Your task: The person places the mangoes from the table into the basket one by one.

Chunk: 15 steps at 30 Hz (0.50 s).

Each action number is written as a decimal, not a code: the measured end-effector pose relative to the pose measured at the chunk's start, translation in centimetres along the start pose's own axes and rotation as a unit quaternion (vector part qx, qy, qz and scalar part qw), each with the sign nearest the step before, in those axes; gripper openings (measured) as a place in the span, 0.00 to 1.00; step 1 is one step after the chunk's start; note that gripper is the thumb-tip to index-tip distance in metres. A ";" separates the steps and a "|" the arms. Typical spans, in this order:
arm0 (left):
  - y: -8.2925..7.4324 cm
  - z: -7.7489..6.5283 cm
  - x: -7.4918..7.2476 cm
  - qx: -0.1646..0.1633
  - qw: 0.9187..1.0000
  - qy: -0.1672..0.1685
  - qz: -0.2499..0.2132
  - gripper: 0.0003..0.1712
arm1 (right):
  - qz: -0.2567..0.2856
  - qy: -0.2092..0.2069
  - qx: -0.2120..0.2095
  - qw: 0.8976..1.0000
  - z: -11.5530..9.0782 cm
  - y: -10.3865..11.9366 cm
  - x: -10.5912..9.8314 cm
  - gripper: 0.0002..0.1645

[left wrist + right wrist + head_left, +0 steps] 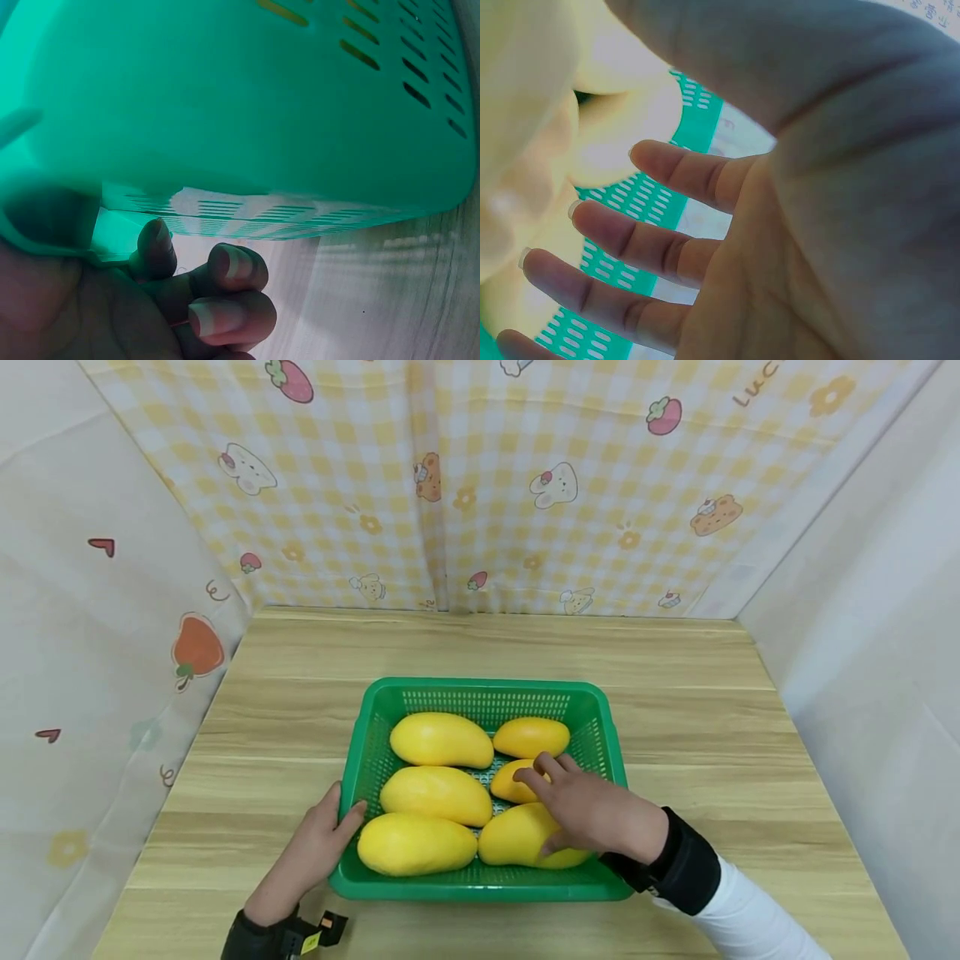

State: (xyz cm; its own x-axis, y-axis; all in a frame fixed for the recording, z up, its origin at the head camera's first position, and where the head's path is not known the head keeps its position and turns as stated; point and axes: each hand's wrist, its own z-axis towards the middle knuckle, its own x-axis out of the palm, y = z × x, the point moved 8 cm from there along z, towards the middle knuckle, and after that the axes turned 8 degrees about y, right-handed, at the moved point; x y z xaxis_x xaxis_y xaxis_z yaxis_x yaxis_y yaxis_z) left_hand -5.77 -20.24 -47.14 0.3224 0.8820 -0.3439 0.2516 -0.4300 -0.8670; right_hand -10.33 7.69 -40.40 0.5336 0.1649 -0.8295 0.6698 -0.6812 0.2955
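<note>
A green plastic basket [480,893] on the wooden table holds several yellow mangoes in two columns. My left hand [318,843] grips the basket's left rim, thumb over the top edge; in the left wrist view its curled fingers [232,315] show outside the wall. My right hand [592,810] is over the right column, fingers spread and bent downward. It overlaps the nearest right mango [517,835] and the smaller middle one [510,782]. In the right wrist view its fingers [641,244] are spread apart beside the mangoes, with nothing in the palm.
Three larger mangoes, one of them at the back [441,739], line the basket's left side. A small mango [531,737] lies at the back right. The wooden table [690,718] meets a checked cloth [495,535] behind and white cloth on both sides.
</note>
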 end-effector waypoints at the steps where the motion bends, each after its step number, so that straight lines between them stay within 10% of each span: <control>1: 0.0 0.0 0.0 -0.001 1.000 0.000 0.001 0.14 | 0.004 -0.001 0.001 1.000 -0.1 -0.1 -0.1 0.51; 15: -0.4 0.0 -0.1 -0.009 1.000 -0.002 0.009 0.14 | 0.033 -0.014 0.001 0.999 -1.3 -1.1 -1.1 0.49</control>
State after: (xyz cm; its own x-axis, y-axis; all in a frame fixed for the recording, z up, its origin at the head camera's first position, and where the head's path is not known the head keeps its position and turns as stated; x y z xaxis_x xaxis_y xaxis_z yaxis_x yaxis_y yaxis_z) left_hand -5.85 -20.12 -46.75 0.3239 0.8744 -0.3612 0.2626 -0.4499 -0.8536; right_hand -10.96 9.19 -39.14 0.5611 0.0999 -0.8217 0.6328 -0.6917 0.3480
